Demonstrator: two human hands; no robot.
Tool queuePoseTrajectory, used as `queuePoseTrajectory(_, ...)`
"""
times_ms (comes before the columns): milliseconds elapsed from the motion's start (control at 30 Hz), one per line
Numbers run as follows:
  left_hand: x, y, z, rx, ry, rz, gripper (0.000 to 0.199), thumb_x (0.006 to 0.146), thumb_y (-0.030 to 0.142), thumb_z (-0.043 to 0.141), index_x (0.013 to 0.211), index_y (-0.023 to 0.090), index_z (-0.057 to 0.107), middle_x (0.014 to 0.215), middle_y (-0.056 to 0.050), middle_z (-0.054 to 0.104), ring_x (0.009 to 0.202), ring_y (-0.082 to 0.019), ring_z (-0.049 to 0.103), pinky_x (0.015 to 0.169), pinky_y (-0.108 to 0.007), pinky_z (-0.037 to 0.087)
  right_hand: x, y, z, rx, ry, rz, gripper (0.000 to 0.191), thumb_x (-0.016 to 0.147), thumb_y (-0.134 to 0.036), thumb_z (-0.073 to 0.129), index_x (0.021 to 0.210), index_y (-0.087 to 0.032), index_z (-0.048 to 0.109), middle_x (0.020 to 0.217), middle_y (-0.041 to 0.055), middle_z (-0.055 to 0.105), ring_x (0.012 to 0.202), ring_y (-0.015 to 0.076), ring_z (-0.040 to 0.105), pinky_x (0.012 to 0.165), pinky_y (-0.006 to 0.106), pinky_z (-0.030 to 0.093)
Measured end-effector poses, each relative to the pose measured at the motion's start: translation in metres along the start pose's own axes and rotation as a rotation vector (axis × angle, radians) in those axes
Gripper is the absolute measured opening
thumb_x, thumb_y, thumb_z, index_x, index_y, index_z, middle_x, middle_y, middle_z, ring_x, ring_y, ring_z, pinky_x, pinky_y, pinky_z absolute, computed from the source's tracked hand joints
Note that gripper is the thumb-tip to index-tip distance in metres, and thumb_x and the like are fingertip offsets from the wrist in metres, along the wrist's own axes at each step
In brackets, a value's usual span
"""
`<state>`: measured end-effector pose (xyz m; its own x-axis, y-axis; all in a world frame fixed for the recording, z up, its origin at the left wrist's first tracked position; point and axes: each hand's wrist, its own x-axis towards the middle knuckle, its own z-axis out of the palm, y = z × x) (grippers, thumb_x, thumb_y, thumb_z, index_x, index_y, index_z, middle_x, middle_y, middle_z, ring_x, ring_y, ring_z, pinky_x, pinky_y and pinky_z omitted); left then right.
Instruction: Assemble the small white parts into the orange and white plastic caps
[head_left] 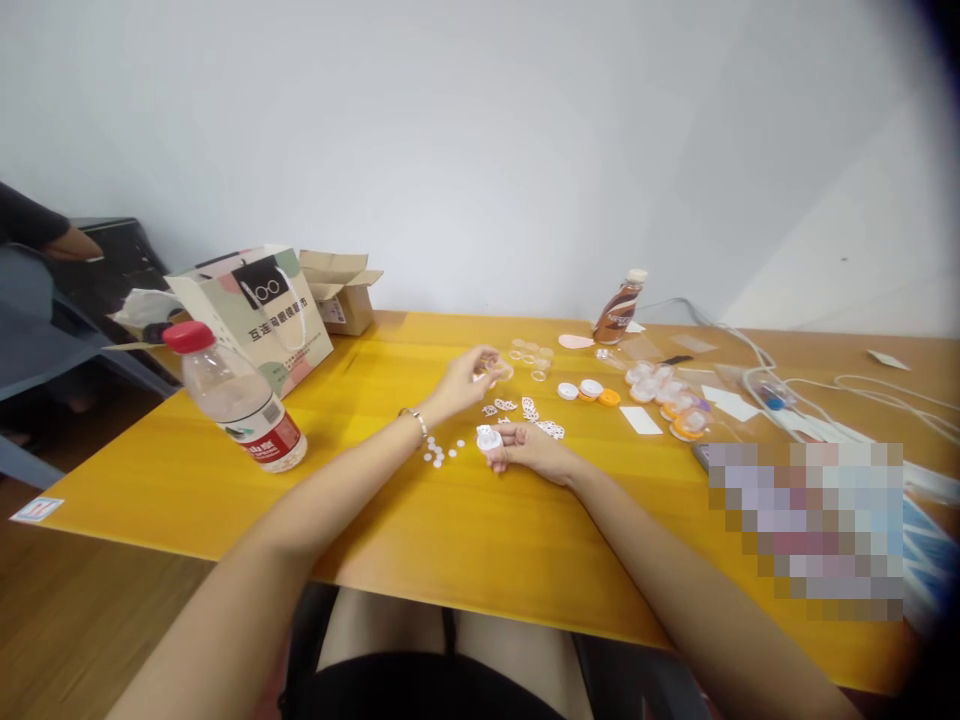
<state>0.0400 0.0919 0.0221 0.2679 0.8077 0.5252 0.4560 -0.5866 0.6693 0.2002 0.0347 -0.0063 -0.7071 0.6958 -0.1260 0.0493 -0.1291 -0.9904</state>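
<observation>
In the head view my right hand [536,452] pinches a small white round plastic part [489,438] with a raised, patterned top. Further off, my left hand [466,385] has its fingers closed on what looks like a clear round cover [505,373]. Several small white discs [438,453] lie on the table left of the white part. Behind my right hand are flat white pieces with dark spots [530,408]. Beyond my left hand sit clear covers and rings [534,354]. White round parts [590,389] and an orange one [609,398] lie to the right.
A red-capped bottle [244,410], a paper bag [259,310] and a cardboard box [345,300] stand at left. At right are a brown bottle [621,308], assembled round cases [667,392], white cards [641,420], and cables [757,350]. Another person's arm [37,225] shows far left.
</observation>
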Motion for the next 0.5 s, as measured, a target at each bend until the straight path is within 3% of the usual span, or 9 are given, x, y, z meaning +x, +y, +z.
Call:
queuePoseTrajectory(100, -0.039, 0.009, -0.025, -0.148, 0.066, -0.060, 0.029, 0.081, 0.032, 0.049, 0.104, 0.015, 0.049, 0.098, -0.007, 0.060, 0.085, -0.014, 0.058, 0.080, -0.027, 0.045, 0.001, -0.001, 0.000, -0.032, 0.009, -0.003, 0.025, 0.064, -0.030, 0.068, 0.081, -0.013, 0.060, 0.068, 0.0015, 0.063, 0.056, 0.0081, 0.056, 0.059, 0.022, 0.046)
queuePoseTrajectory(233, -0.080, 0.012, -0.035, -0.231, 0.159, -0.103, 0.030, 0.080, 0.033, 0.050, 0.104, 0.015, 0.049, 0.096, -0.007, 0.060, 0.086, -0.014, 0.057, 0.081, -0.028, 0.045, 0.002, -0.001, 0.002, -0.054, 0.018, -0.015, 0.025, 0.064, -0.031, 0.067, 0.079, -0.012, 0.060, 0.067, 0.0015, 0.062, 0.056, 0.0082, 0.055, 0.060, 0.023, 0.046)
queuePoseTrajectory(500, -0.088, 0.019, -0.027, -0.169, 0.006, -0.029, 0.031, 0.079, 0.031, 0.053, 0.106, 0.016, 0.051, 0.093, -0.007, 0.059, 0.085, -0.014, 0.056, 0.080, -0.029, 0.045, 0.001, -0.001, 0.004, -0.053, 0.026, -0.030, 0.030, 0.064, -0.030, 0.068, 0.087, -0.013, 0.060, 0.066, -0.0004, 0.060, 0.055, 0.0070, 0.053, 0.059, 0.022, 0.045)
